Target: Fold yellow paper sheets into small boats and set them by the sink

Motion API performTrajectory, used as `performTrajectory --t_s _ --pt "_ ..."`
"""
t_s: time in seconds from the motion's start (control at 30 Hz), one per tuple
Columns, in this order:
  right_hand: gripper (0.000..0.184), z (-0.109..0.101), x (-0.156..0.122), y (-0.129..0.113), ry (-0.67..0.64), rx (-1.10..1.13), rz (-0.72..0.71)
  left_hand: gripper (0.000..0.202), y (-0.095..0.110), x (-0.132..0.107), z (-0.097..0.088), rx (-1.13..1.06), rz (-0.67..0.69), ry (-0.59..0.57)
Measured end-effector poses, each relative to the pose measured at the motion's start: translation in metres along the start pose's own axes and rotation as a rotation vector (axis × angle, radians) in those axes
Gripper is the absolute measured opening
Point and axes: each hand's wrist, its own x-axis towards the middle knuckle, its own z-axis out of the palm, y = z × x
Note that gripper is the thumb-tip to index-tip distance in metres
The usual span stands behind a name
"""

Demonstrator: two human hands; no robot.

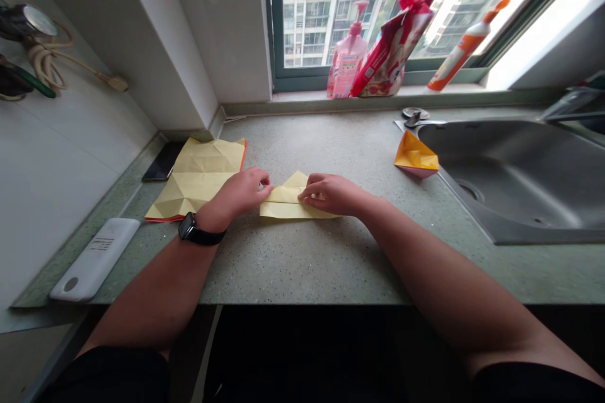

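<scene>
A pale yellow sheet of paper (292, 209), folded with a peak at its far side and a flat strip along its near edge, lies on the counter between my hands. My left hand (243, 191) pinches its left end, fingers curled in. On the right part of the fold, my right hand (334, 192) presses with bent fingers, its fingertips near the middle crease. A larger creased yellow sheet (203, 173) with orange edges lies beside my left hand. To the right, close to the sink, stands a folded orange and yellow paper shape (416, 154).
A metal sink (515, 176) takes up the right side. On the windowsill stand a pink pump bottle (347, 63), a red bag (392, 50) and an orange-white bottle (466, 50). A white power bank (94, 258) and a dark phone (163, 162) lie at the left.
</scene>
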Motion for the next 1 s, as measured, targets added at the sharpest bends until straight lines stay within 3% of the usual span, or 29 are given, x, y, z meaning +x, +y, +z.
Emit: performTrajectory --t_s 0.2,0.43,0.57,0.67,0.9,1.0 --pt "0.023 -0.001 -0.001 0.001 0.055 -0.017 0.032 0.019 0.008 -0.003 -0.005 -0.085 -0.097 -0.026" --pt "0.023 -0.002 -0.001 0.002 0.065 -0.013 0.073 0.007 0.002 0.001 0.001 -0.289 -0.094 0.057" --pt "0.025 0.000 0.000 0.004 0.085 0.012 0.098 0.032 0.000 0.003 0.004 -0.558 -0.093 0.103" --pt "0.026 0.000 -0.001 0.003 0.134 -0.004 0.094 0.040 0.001 0.003 0.005 -0.702 -0.120 0.164" --pt "0.066 0.000 -0.001 -0.012 0.234 -0.116 -0.062 0.043 0.009 0.004 0.008 -0.878 -0.150 0.303" --pt "0.059 0.003 -0.001 -0.017 0.270 -0.183 -0.035 0.042 0.014 0.003 0.011 -0.916 -0.135 0.310"
